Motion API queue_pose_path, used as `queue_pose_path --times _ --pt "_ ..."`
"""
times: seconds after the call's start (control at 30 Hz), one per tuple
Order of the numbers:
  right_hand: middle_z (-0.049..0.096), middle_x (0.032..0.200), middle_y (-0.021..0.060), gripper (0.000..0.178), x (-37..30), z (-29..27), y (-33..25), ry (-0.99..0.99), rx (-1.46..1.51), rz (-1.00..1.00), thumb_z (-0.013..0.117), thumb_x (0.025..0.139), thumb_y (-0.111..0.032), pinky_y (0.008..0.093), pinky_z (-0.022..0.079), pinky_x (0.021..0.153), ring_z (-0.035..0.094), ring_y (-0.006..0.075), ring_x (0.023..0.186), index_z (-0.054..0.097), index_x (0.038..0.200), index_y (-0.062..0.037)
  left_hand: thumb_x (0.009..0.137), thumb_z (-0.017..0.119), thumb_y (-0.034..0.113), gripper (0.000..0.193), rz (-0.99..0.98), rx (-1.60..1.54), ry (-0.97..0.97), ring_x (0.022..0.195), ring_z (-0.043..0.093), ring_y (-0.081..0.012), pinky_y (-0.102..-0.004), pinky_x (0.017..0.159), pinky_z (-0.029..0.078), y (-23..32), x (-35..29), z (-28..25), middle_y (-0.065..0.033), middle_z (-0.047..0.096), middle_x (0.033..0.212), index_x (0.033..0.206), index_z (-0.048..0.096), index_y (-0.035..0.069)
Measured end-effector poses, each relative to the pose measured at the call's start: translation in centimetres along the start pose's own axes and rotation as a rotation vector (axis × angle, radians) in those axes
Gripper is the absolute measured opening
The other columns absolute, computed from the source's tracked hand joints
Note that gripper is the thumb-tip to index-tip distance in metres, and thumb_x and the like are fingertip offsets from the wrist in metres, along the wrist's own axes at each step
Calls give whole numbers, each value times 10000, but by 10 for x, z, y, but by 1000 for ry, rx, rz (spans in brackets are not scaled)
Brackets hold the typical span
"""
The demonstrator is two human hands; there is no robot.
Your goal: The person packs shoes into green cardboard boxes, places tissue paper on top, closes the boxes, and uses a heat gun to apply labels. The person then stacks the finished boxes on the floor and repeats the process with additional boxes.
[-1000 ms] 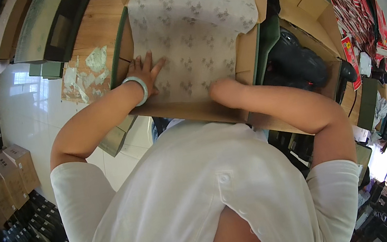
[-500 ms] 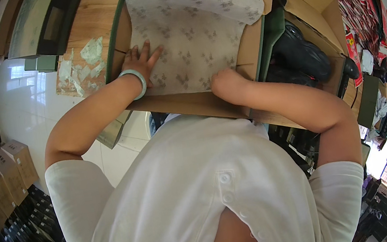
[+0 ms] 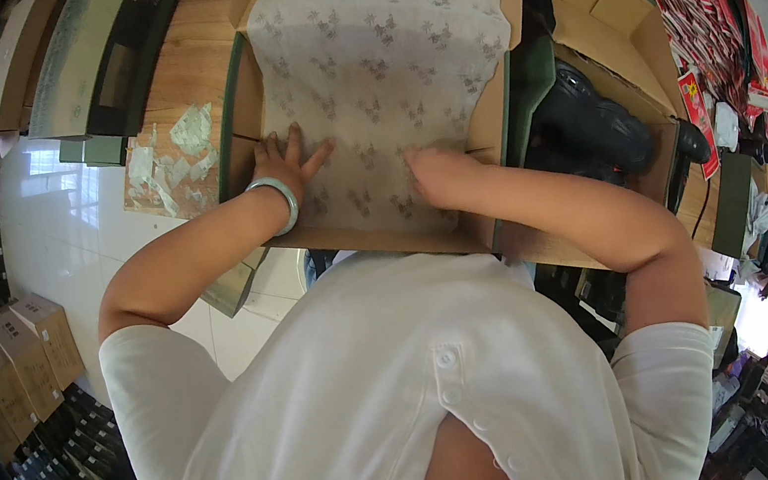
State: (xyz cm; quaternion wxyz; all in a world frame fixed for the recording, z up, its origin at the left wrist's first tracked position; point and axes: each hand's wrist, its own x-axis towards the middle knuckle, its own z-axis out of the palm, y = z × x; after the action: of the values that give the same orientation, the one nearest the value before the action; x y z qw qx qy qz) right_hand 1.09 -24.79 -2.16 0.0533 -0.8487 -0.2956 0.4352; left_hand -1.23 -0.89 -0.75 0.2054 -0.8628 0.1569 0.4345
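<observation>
Already, patterned paper [image 3: 387, 69] lay spread inside open cardboard box [image 3: 364, 241]; right edge wavy, not yet flat. Left hand [image 3: 283, 173] rested on it, fingers splayed, gripping nothing; right hand [image 3: 442, 174] curled near close end, hold impossible to tell.

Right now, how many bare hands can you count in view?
2: the left hand at the left of the patterned paper, the right hand at its lower right. No others show.

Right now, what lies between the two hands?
Patterned paper, spread in the box, spans the gap from left hand to right hand in the head view.
</observation>
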Motion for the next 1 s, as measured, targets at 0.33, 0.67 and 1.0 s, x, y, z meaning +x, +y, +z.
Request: queue_pose_path --times 0.33,0.67,1.0 --pt "373 1311 291 748 23 2 -2 329 -305 133 733 839 -281 428 554 820 597 403 1026 325 1393 14 923 511 585 970 -16 -210 138 1196 537 -385 -449 951 462 -10 9 -17 -231 368 1460 1547 -62 114" --pt "221 1459 363 669 43 -54 38 298 125 243 636 919 -352 406 551 853 621 395 1040 369 1361 74 978 445 522 892 -78 -361 71 1184 562 -378 -439 957 473 -33 69 -48 -311 372 1447 1534 -64 45" --pt "446 1381 246 523 -15 -53 26 525 265 -46 610 933 -298 401 489 944 588 345 1120 469 1345 -8 975 478 488 768 -107 -542 320 1078 623 -380 -418 909 485 -46 40 -51 -314 565 1245 1546 122 119"
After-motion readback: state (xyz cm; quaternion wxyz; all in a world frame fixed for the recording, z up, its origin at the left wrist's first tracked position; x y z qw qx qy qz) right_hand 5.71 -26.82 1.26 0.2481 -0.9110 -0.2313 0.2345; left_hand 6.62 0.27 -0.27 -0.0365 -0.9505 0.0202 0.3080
